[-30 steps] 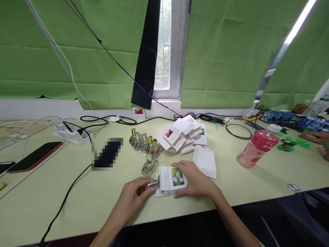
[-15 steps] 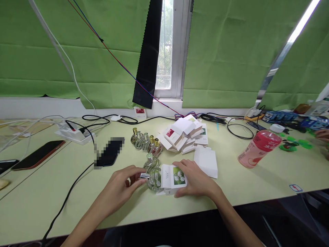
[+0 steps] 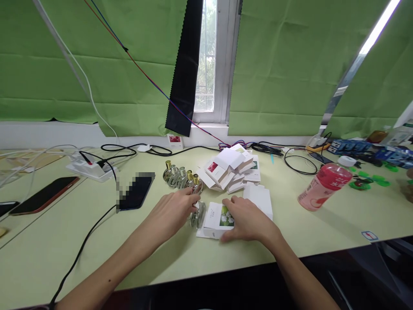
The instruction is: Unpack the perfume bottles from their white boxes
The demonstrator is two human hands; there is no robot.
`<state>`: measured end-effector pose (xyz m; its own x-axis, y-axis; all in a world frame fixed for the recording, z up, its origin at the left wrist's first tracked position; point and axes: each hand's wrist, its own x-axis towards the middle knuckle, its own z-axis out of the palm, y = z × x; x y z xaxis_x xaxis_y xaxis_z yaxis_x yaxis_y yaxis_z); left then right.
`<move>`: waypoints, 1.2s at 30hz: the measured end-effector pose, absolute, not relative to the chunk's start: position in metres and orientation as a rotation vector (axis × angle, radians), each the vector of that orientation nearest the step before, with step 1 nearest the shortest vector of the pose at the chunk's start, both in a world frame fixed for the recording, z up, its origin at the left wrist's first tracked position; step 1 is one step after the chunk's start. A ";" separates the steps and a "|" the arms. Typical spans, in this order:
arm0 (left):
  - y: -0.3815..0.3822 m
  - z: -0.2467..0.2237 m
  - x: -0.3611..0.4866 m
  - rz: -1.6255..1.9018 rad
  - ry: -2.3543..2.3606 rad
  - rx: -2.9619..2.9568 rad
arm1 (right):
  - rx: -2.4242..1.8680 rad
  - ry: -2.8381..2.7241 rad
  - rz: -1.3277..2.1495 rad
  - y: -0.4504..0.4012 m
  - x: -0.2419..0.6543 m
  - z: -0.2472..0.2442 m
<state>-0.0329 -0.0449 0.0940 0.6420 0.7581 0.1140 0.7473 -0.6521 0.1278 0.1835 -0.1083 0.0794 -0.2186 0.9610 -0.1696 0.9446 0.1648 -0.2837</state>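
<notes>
My left hand (image 3: 176, 211) has its fingers closed at the top of a clear glass perfume bottle (image 3: 198, 215), hiding the cap. The bottle looks upright and slightly blurred. Beside it, my right hand (image 3: 243, 217) grips a white carton (image 3: 213, 217) with a white-flower picture, lying on the table with its end flap towards the bottle. Behind my left hand, several round perfume bottles (image 3: 182, 176) with gold and silver caps stand in a row. A heap of white cartons (image 3: 226, 168) lies beyond my right hand, and another white carton (image 3: 258, 198) is just behind it.
A pink drink bottle (image 3: 325, 185) stands tilted in view to the right. On the left lie a dark phone (image 3: 138, 191), a red-edged phone (image 3: 45, 196) and a white power strip (image 3: 93, 168). Black cables (image 3: 158, 150) run along the wall.
My left hand has moved away from me and slightly right; the perfume bottle, sideways at the carton's end before, is now upright and apart from it. My right hand stays on the carton.
</notes>
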 end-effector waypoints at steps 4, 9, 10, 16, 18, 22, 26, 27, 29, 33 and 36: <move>-0.045 0.094 -0.024 0.240 1.356 2.812 | -2.014 -2.280 0.501 -0.112 0.189 0.089; -0.063 0.095 -0.018 0.527 1.377 2.663 | -2.018 -1.943 0.502 -0.120 0.202 0.095; -0.068 0.095 -0.017 0.597 1.341 2.570 | -1.991 -1.869 0.500 -0.122 0.203 0.095; -0.079 0.094 0.003 0.728 1.100 1.720 | -1.679 -1.785 0.476 -0.128 0.199 0.098; -0.076 0.097 0.008 0.792 1.007 1.619 | -1.598 -1.823 0.469 -0.129 0.198 0.099; -0.068 0.114 0.010 0.931 1.017 1.763 | -1.537 -1.818 0.428 -0.126 0.201 0.096; -0.051 0.144 0.000 1.273 1.130 1.830 | -1.521 -1.742 0.376 -0.119 0.214 0.092; -0.046 0.153 -0.003 1.383 1.123 1.791 | -1.535 -1.698 0.364 -0.116 0.218 0.091; -0.036 0.170 -0.007 1.644 1.016 1.678 | -1.575 -1.564 0.357 -0.108 0.227 0.092; -0.025 0.190 -0.004 1.585 0.790 1.694 | -1.514 -1.218 0.550 -0.086 0.244 0.096; -0.016 0.189 0.010 1.165 0.761 1.859 | -1.278 -1.070 0.723 -0.066 0.249 0.102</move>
